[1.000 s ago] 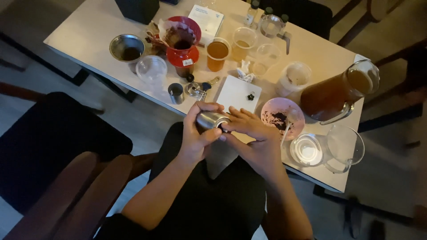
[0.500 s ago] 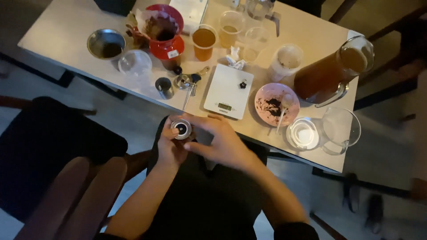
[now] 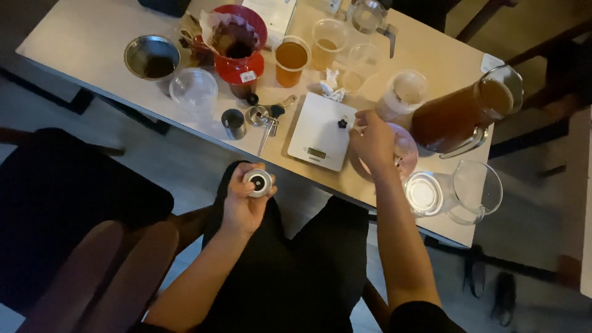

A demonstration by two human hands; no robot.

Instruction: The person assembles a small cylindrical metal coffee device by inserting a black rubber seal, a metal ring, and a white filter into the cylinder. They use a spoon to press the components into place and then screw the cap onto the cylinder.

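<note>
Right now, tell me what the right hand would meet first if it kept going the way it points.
The right hand points toward the white scale; its fingertips hover by the scale's right edge, so probably that first, though its height above it is unclear.

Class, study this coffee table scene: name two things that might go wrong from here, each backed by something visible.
1. The left hand holds the small metal grinder upright off the table's edge; tilting it might spill its contents onto the lap.
2. The right hand reaches over the pink plate, close to the full pitcher; a careless wrist might bump it.
</note>
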